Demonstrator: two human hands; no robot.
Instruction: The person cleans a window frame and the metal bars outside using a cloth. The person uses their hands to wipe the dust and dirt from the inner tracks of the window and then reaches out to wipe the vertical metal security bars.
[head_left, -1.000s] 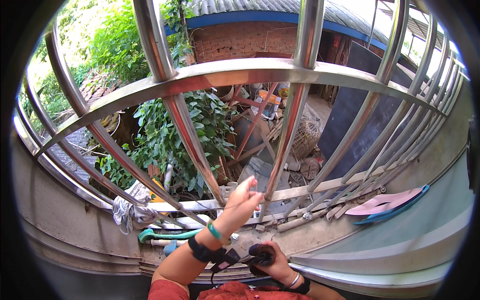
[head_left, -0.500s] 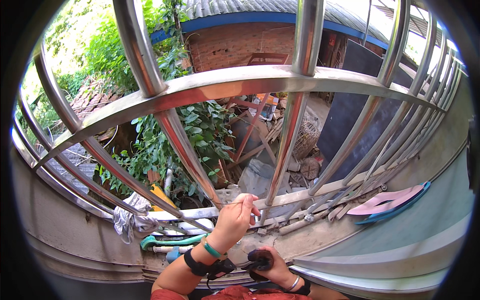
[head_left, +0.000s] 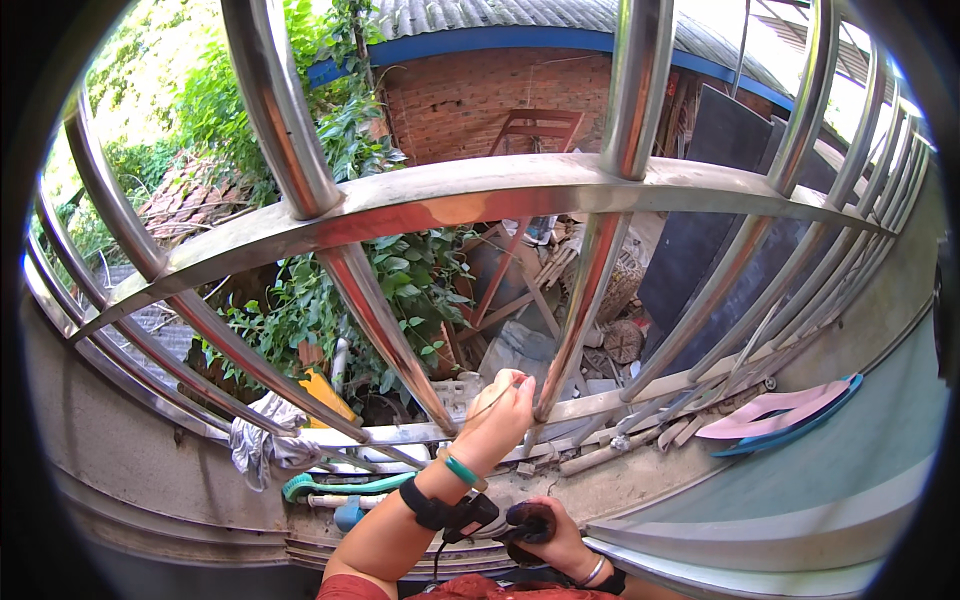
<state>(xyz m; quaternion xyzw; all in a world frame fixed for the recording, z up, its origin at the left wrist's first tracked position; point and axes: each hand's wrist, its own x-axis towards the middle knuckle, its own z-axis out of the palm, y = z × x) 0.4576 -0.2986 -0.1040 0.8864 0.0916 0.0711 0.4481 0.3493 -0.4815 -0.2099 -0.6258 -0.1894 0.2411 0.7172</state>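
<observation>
My left hand (head_left: 505,415) is raised in front of the metal window bars, just left of a middle bar (head_left: 590,300). Its fingertips are pinched together, and a thin dark strand (head_left: 492,403) shows along them. Lower down, close to my body, my right hand (head_left: 562,543) is wrapped around a dark, rounded object (head_left: 530,523); its kind is hard to make out. A green bangle and a black strap with a small black device (head_left: 470,517) sit on my left forearm.
A grey cloth (head_left: 268,440) hangs on the lower rail at the left. A green-handled brush (head_left: 345,485) lies on the ledge beside a white pipe. Pink and blue flip-flop-shaped pieces (head_left: 780,412) rest at the right. Outside are vines (head_left: 400,290), boards and a brick wall (head_left: 480,95).
My left hand has moved right and slightly up, toward the middle bar. The right hand stays low with the dark object, shifted very slightly. The view has tilted a little.
</observation>
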